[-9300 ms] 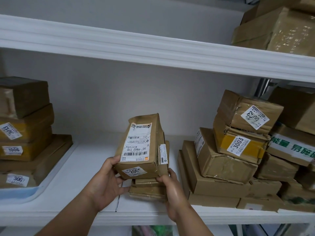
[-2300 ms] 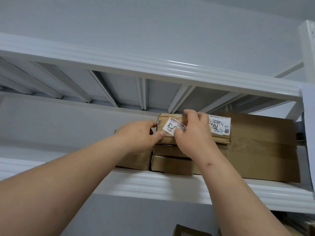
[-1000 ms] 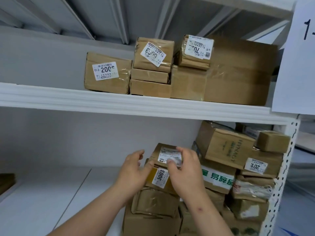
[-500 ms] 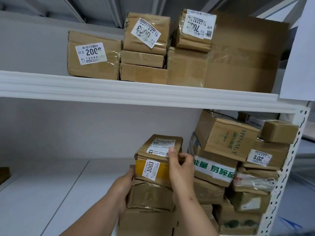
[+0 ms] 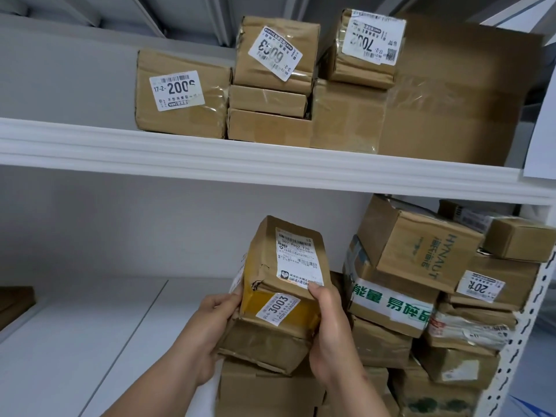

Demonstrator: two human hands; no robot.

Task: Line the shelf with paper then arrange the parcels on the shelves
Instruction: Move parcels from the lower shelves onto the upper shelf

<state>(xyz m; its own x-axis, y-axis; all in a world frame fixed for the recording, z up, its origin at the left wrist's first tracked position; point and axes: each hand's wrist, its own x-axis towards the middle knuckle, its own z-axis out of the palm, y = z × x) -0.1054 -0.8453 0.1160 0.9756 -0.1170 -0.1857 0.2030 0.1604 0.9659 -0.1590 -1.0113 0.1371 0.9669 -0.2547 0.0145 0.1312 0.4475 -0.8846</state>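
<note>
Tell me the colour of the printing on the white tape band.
Green, on the white tape band; head view.

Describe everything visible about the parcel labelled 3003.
The parcel labelled 3003 is a creased brown cardboard box with yellow tape on its front and a white shipping label on top. It is tilted, in front of the lower shelf's stack. The left hand grips its left side, the right hand its right.

Brown parcel (image 5: 285,266) labelled 3003, yellow-taped, tilted, held above the stacked parcels (image 5: 421,296) at the lower shelf's (image 5: 90,326) right end.
</note>
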